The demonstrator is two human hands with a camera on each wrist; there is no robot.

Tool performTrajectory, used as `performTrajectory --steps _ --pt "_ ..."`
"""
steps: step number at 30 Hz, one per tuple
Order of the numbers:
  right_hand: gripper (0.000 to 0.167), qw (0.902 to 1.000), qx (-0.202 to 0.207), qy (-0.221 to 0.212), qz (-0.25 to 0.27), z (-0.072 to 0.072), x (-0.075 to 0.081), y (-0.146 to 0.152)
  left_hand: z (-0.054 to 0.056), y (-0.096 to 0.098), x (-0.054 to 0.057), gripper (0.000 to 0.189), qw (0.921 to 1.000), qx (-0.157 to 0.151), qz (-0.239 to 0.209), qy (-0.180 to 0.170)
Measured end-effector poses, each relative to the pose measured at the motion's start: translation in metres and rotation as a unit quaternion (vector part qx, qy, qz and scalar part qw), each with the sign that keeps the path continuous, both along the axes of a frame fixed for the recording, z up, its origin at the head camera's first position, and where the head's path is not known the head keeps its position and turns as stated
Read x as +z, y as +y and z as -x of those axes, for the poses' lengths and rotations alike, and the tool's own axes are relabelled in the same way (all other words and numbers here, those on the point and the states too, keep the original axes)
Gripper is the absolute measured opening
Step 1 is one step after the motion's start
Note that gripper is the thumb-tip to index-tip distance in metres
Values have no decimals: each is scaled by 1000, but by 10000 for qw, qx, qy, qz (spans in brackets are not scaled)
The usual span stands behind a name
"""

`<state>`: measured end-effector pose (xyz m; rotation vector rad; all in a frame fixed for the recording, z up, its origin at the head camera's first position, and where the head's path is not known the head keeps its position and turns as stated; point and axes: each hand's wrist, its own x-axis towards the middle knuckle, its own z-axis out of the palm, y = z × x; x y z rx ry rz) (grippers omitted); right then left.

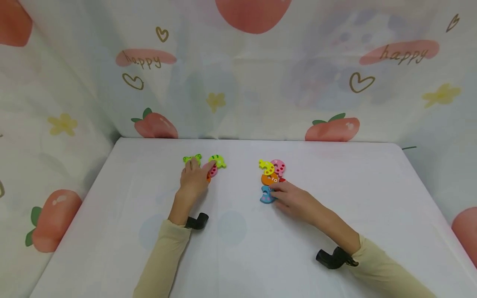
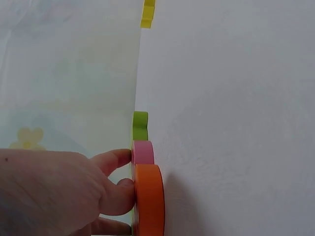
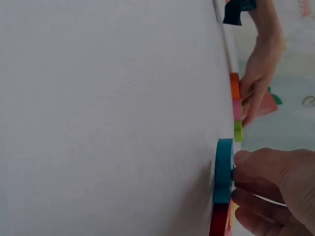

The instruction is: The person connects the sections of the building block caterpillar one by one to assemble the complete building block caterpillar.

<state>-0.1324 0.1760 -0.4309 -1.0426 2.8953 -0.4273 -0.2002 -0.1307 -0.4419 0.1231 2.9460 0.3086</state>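
My left hand (image 1: pixel 193 179) lies over a small cluster of flat toy pieces, fingers spread and touching them. In the cluster are a green piece (image 1: pixel 198 157), a striped light-green animal piece (image 1: pixel 220 160), a pink spotted piece (image 1: pixel 213 170) and an orange piece (image 2: pixel 150 199), partly covered by the hand. My right hand (image 1: pixel 298 203) touches the top of a blue animal-shaped piece (image 1: pixel 266 196) with its thumb and fingertips. Just behind the blue piece sit an orange numbered piece (image 1: pixel 268 179), a yellow spotted piece (image 1: pixel 266 167), a pink one (image 1: pixel 278 165) and a red one (image 3: pixel 219 220), mostly hidden.
Both clusters lie on a white-covered table (image 1: pixel 238 256). A patterned cloth (image 1: pixel 238 91) hangs behind it and at the sides. Each wrist wears a black camera mount, such as the right mount (image 1: pixel 331 258).
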Motion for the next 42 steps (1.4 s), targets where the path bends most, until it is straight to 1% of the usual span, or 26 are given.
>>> performTrajectory --steps 5,7,11,15,19,24,26,28,31,35,38,42 --pt "23 9992 76 -389 96 -5 -4 -10 -1 -3 0 60 9999 -29 -70 -86" --pt "20 9986 28 -495 196 -7 -4 -13 -2 -3 1 62 9999 -33 -69 -127" --pt "17 9985 -175 -468 231 -8 -3 -17 -2 -2 3 63 9997 -56 -40 -221" --pt "18 9975 -359 -577 207 -5 -3 -21 -2 -1 6 62 9995 -76 -71 -306" --pt "24 9957 -482 -754 254 -2 -4 -25 0 -1 5 60 9995 -202 -103 -233" --pt "48 9911 -738 -1034 408 -2 -9 -29 2 -4 1 60 9988 -429 -74 -209" --pt "52 9898 -788 -1083 481 -1 -10 -31 3 -5 1 60 9986 -461 -63 -250" --pt "52 9896 -798 -1043 592 1 -10 -34 3 -5 0 61 9985 -487 -65 -253" --pt "50 9879 -826 -938 915 7 -9 -40 3 -6 1 63 9986 -444 -88 -278" --pt "50 9836 -847 -751 1408 21 -6 -53 3 -7 1 64 9990 -342 -69 -289" --pt "52 9811 -923 -681 1559 34 -6 -66 2 -7 0 64 9991 -304 -60 -273" --pt "52 9767 -1138 -767 1651 53 -9 -85 2 -7 0 63 9991 -360 -98 -187"
